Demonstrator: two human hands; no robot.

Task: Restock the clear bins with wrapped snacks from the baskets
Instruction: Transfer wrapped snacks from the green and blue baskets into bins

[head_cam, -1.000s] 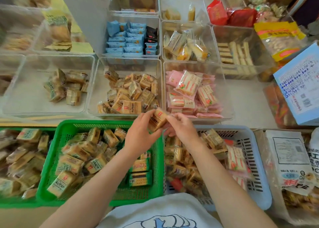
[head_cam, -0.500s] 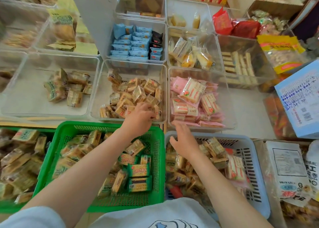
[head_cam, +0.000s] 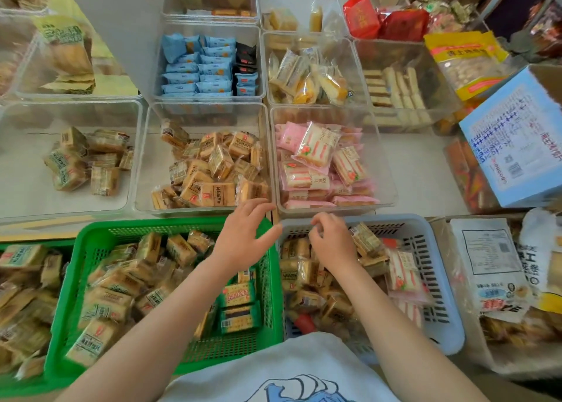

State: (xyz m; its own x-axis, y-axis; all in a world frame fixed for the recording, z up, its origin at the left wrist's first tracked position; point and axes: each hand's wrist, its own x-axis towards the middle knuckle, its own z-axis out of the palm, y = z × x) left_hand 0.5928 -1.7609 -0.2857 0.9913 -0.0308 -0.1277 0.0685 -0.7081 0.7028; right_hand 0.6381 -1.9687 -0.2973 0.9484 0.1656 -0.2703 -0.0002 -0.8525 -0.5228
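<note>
The left hand [head_cam: 243, 234] hovers over the green basket's [head_cam: 170, 353] far right corner, fingers spread wide and holding nothing, just below the clear bin [head_cam: 143, 158] of tan wrapped snacks [head_cam: 213, 170]. The right hand [head_cam: 331, 243] reaches into the blue basket [head_cam: 438, 280], fingers curled among its packets [head_cam: 307, 274]; I cannot tell whether they grip one.
</note>
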